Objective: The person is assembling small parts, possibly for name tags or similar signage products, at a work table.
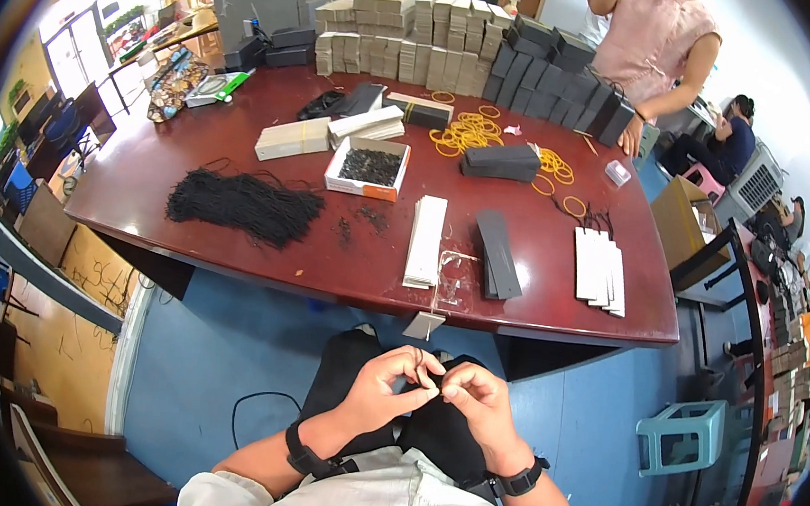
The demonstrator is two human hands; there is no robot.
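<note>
Above my lap, my left hand (402,378) and my right hand (473,392) are close together, each with thumb and fingertips pinched. Whatever they hold is too small and dark to make out against my black trousers (344,367). Ahead of them on the table lie a stack of white card strips (425,242) and a stack of black card strips (497,256). To the left is a bundle of black cords (242,206). Behind the white stack, an open box (364,191) holds many small black pieces. A fan of white tags (599,271) with black strings lies at the right.
Yellow rubber bands (466,136) lie scattered on the dark red table (534,311). Banded stacks of cards (439,56) line its far edge, and a person in pink (654,44) stands behind the right side. A pale green stool (683,437) is on the floor to the right.
</note>
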